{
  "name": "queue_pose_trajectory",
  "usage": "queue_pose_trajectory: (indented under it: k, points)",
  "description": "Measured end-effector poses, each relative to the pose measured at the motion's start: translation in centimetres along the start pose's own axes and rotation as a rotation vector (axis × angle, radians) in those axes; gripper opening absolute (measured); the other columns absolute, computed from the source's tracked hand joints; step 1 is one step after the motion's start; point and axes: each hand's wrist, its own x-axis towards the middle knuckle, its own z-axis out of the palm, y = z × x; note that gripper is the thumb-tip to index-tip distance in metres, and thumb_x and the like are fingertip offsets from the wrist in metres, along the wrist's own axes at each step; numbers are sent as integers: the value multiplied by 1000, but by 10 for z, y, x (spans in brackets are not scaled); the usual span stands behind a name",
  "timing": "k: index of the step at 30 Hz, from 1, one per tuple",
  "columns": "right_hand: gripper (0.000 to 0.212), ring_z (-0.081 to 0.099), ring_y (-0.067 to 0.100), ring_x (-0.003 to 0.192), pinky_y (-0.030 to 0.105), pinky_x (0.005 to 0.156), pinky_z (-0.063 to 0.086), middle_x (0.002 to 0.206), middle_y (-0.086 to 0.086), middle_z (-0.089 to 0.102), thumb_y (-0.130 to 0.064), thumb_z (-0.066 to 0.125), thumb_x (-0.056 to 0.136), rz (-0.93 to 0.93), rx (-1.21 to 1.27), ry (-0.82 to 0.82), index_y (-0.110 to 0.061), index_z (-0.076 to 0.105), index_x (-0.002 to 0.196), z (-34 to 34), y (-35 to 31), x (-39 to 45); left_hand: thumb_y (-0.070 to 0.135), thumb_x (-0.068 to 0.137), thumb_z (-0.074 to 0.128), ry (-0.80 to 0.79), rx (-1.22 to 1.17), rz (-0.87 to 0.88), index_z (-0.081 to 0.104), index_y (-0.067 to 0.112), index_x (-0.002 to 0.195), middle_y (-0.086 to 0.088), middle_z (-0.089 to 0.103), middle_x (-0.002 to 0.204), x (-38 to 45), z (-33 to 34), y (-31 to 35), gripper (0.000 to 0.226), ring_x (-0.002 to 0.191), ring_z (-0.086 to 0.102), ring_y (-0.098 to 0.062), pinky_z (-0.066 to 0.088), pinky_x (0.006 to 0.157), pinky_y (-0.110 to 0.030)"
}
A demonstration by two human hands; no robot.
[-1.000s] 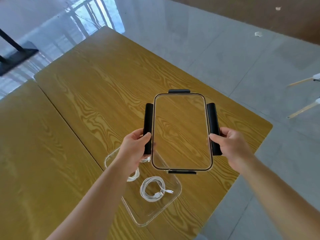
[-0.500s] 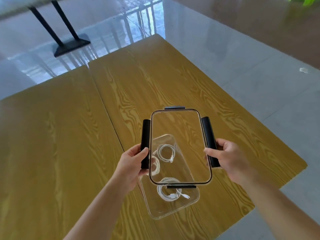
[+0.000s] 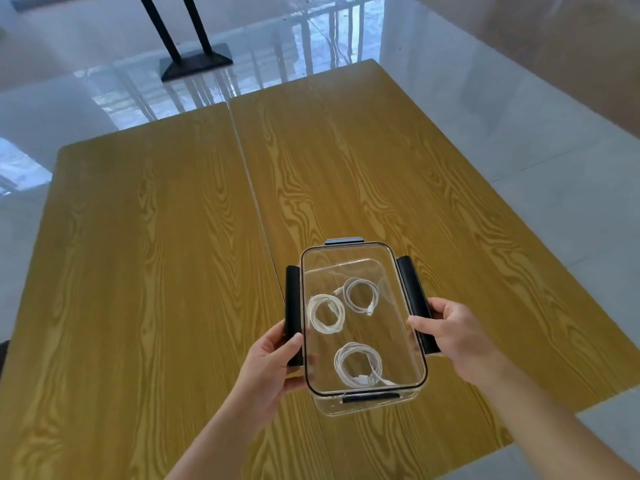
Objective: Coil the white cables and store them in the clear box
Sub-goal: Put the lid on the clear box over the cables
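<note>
Closing step. All three white cables are coiled and already lying in the clear box [image 3: 372, 407], which sits on the tabletop [image 3: 138, 271] near its front edge: one coil [image 3: 358, 364] at the near end, one coil [image 3: 326, 312] toward the left wall, one smaller coil [image 3: 360, 294] further back. None of them seem to stick above the rim, as far as I can tell through the plastic. I'm holding the lid [image 3: 360, 271] right over the box, roughly lined up with it. My left hand [image 3: 273, 362] grips the black latch [image 3: 293, 313] on the left long side, thumb on top, fingers curled under. My right hand [image 3: 453, 336] pinches the black latch [image 3: 415, 299] on the right long side the same way. Smaller black latches sit at the far end [image 3: 344, 241] and the near end [image 3: 370, 397]. Can't tell whether the lid is fully seated or riding just above the rim; the near end of the box shows out from under the lid, so I'd guess it's slightly offset or not down yet. Next move: square the lid to the rim on all four sides, lower it flat, then press each latch down, long sides first, then the ends. Watch that no connector tip gets caught under the seal.
</note>
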Motion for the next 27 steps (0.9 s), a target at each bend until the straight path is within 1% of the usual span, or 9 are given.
queue_pose_trajectory:
  k: [4,6,9,12,14,17,22,24,27]
  points:
    - [18,67,23,60,31,54,57,77,18,69,1,68,88,24,-1,-22,-2,66,107,5,4,-5,13,100,54,-22,-29,-14,67,23,122,0,77,103,-11,-5,-15,28,83,72,-22,58,62,-37]
    - [19,68,23,63,31,55,57,79,18,69,0,68,89,36,-6,-27,-3,66,107,7,7,-7,13,100,54,-26,-44,-22,69,24,121,-1,76,103,-15,-7,-22,28,83,72,-23,57,61,-37]
    - [19,68,25,67,33,58,58,81,18,69,0,68,89,55,-9,-33,-4,67,107,8,11,-9,15,100,53,-40,-68,-30,67,27,125,0,75,104,-20,-9,-30,30,85,72,-24,57,64,-39]
    - [19,68,25,69,34,60,59,81,17,69,1,68,88,62,-10,-33,-5,67,107,9,13,-10,16,100,53,-43,-90,-46,66,29,125,1,75,111,-23,-8,-36,31,85,73,-25,58,67,-42]
    - [20,69,24,69,33,58,58,82,18,70,1,68,88,60,-16,-24,-5,67,107,10,14,-11,17,101,53,-52,-102,-54,66,30,125,4,72,119,-25,-8,-40,31,86,73,-26,58,68,-42]
    - [19,69,24,68,32,57,58,81,18,70,0,68,88,59,-32,-17,-6,67,106,11,17,-11,15,101,51,-81,-128,-57,57,32,132,10,69,127,-28,-6,-46,36,86,73,-28,61,64,-42]
    - [17,69,25,72,37,62,61,84,17,70,0,68,89,64,-31,0,-6,68,105,11,24,-12,16,103,47,-102,-192,-86,51,33,134,2,71,123,-32,-3,-54,36,83,72,-32,62,61,-43]
    - [16,69,24,71,36,61,60,86,17,71,-3,68,90,65,-24,17,-6,68,106,10,27,-12,19,104,45,-92,-166,-80,51,31,135,0,72,121,-32,-4,-56,34,84,70,-32,61,65,-45]
    - [12,69,25,68,36,59,60,83,16,71,-5,66,92,62,-5,51,-5,68,104,9,32,-12,20,105,44,-16,-74,-53,60,25,125,-2,75,112,-30,-3,-58,26,83,71,-30,58,74,-51]
